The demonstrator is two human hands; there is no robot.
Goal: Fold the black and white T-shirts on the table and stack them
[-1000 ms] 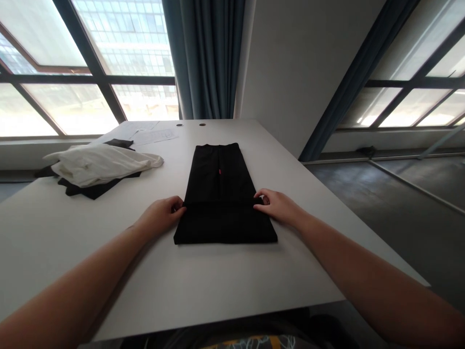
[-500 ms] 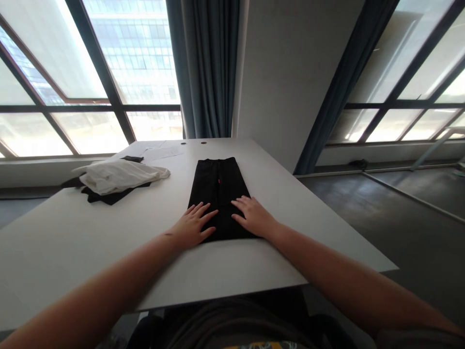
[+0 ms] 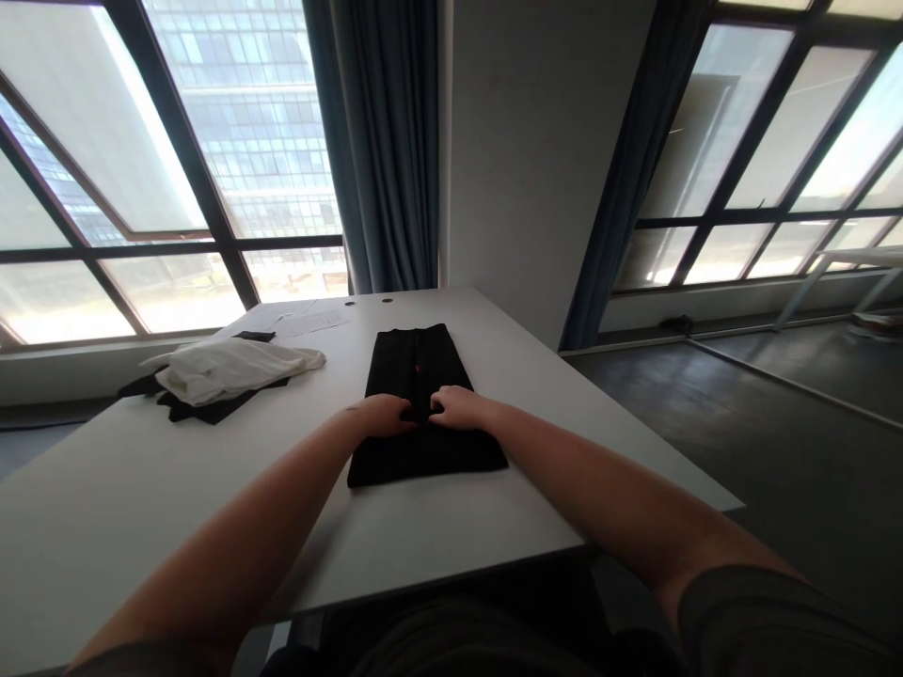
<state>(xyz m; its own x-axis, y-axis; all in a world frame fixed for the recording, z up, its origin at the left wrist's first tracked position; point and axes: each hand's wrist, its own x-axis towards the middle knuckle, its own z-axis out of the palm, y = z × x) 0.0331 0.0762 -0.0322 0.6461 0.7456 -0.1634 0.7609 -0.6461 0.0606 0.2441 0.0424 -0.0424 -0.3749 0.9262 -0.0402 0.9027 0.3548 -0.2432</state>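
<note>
A folded black garment (image 3: 429,455) lies flat on the white table in front of me, longer than it is wide. A small red mark shows near its middle line. On its left half, my left hand (image 3: 385,415) has its fingers curled and closed on the cloth. My right hand (image 3: 460,408) grips the fabric the same way, just right of the middle line. A small gap of black cloth separates the two hands. Their fingertips are partly hidden in the dark fabric.
A heap with a white garment (image 3: 229,367) over black cloth lies on the table's left side. Behind it are paper sheets (image 3: 310,322). The white table (image 3: 564,442) ends at a slanting right edge. Blue curtains (image 3: 388,150) hang beyond its far end.
Both hands have gone from lying flat with spread fingers to closed on the cloth, closer together at the middle. The view has tilted slightly up.
</note>
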